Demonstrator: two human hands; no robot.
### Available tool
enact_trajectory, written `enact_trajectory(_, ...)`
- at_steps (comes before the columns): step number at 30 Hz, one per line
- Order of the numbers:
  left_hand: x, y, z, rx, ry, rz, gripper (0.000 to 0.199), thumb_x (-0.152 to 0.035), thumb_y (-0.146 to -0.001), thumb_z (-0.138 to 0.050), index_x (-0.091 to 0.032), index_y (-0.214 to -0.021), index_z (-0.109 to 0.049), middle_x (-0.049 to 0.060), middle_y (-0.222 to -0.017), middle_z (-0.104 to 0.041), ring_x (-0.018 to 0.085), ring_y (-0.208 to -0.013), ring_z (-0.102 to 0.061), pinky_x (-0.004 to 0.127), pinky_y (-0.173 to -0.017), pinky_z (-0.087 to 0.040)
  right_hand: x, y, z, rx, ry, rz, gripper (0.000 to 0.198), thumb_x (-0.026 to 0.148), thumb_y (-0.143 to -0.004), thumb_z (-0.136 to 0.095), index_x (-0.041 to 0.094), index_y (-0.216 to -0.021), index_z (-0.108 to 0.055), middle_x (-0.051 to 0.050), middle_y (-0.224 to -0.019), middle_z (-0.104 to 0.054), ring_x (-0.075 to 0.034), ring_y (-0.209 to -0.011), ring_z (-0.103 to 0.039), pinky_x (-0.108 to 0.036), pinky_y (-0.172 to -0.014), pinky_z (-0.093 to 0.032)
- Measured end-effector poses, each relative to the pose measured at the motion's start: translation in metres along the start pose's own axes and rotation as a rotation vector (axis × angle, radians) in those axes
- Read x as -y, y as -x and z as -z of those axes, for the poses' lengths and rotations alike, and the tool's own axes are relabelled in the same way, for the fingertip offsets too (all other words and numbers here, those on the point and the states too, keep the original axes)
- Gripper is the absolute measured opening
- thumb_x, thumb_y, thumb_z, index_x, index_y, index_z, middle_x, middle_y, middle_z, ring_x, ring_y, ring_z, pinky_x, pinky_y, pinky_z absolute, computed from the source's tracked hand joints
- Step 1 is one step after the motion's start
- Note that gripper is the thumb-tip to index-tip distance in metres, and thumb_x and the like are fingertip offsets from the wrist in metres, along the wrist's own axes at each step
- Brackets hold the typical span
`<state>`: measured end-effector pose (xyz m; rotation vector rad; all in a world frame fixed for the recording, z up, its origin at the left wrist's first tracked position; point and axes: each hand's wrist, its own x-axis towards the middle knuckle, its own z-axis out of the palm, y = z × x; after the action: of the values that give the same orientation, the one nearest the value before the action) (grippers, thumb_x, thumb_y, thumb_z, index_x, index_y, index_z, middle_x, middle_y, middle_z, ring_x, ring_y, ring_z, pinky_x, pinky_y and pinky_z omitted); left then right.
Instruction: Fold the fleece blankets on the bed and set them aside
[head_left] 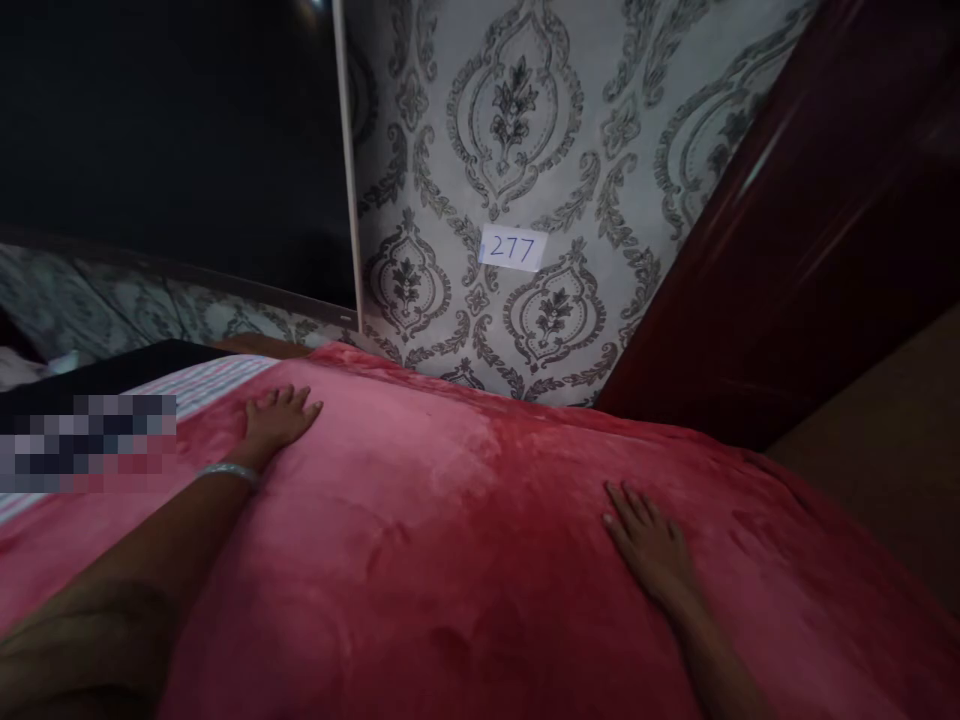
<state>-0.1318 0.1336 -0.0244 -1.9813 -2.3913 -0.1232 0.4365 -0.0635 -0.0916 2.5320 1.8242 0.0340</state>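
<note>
A plush blanket (pixel 450 520) in pink and red covers the wide surface in front of me. My left hand (pixel 277 418) lies flat on its far left part with fingers spread, and a light bracelet (pixel 229 470) circles that wrist. Farther right, my right hand (pixel 649 540) rests palm down on the blanket, its fingers stretched out and slightly apart. Neither hand holds anything. Smudged darker and lighter patches show in the pile between the two hands.
Behind the blanket stands a wall with grey patterned paper and a paper label (pixel 512 248) reading 277. A large dark screen (pixel 172 150) hangs at upper left. A dark red glossy panel (pixel 787 220) slants at right. Striped cloth (pixel 217 380) lies at left, beside a blurred-out patch.
</note>
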Motion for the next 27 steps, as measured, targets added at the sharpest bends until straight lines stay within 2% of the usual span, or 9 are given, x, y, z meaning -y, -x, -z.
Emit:
enact_trajectory(4, 0.003, 0.002, -0.003, -0.033, 0.041, 0.095, 0.076, -0.061, -0.09, -0.023, -0.02, -0.151, -0.04, 0.022, -0.16, -0.03, 0.046, -0.145, -0.026, 0.075, -0.109, -0.02, -0.001, 0.001, 0.001, 0.011, -0.009, 0.006, 0.061, 0.046, -0.101, -0.02, 0.031, -0.16, -0.019, 0.001, -0.167, -0.019, -0.024, -0.153, -0.017, -0.054, -0.12, -0.023)
enact_trajectory(9, 0.014, 0.021, 0.002, 0.024, 0.015, 0.03, 0.08, -0.063, -0.088, -0.028, -0.016, -0.152, -0.039, 0.024, -0.157, -0.035, 0.045, -0.145, -0.029, 0.072, -0.109, -0.023, -0.008, -0.004, -0.01, -0.041, -0.033, 0.038, 0.062, 0.049, -0.1, -0.021, 0.031, -0.159, -0.023, 0.0, -0.166, -0.024, -0.027, -0.151, -0.024, -0.057, -0.118, -0.026)
enact_trajectory(13, 0.03, 0.058, 0.005, 0.038, -0.007, 0.003, 0.08, -0.062, -0.089, -0.028, -0.017, -0.154, -0.035, 0.024, -0.159, -0.032, 0.041, -0.148, -0.026, 0.069, -0.112, -0.021, -0.01, -0.007, -0.017, -0.081, -0.063, 0.042, 0.063, 0.05, -0.099, -0.019, 0.031, -0.159, -0.026, -0.001, -0.164, -0.028, -0.028, -0.15, -0.027, -0.058, -0.117, -0.027)
enact_trajectory(18, 0.057, 0.115, 0.004, 0.029, -0.023, 0.033, 0.075, -0.061, -0.091, -0.027, -0.022, -0.156, -0.033, 0.02, -0.162, -0.028, 0.041, -0.15, -0.022, 0.069, -0.112, -0.021, -0.008, -0.005, -0.015, -0.05, -0.069, 0.011, 0.064, 0.052, -0.098, -0.018, 0.032, -0.159, -0.025, 0.0, -0.166, -0.023, -0.027, -0.151, -0.023, -0.056, -0.118, -0.026)
enact_trajectory(22, 0.086, 0.158, 0.004, -0.016, -0.033, 0.131, 0.072, -0.058, -0.094, -0.025, -0.024, -0.157, -0.029, 0.017, -0.165, -0.022, 0.043, -0.151, -0.015, 0.069, -0.111, -0.022, -0.008, -0.005, -0.013, -0.046, -0.094, 0.022, 0.065, 0.052, -0.098, -0.018, 0.032, -0.159, -0.026, 0.0, -0.166, -0.024, -0.028, -0.151, -0.024, -0.058, -0.117, -0.027)
enact_trajectory(27, 0.116, 0.196, 0.008, 0.023, -0.067, 0.284, 0.07, -0.053, -0.097, -0.016, -0.021, -0.159, -0.021, 0.015, -0.167, -0.015, 0.044, -0.151, -0.014, 0.071, -0.111, -0.021, -0.005, -0.006, -0.011, -0.057, -0.071, 0.019, 0.063, 0.05, -0.099, -0.019, 0.032, -0.158, -0.028, -0.001, -0.165, -0.026, -0.029, -0.15, -0.027, -0.057, -0.116, -0.028)
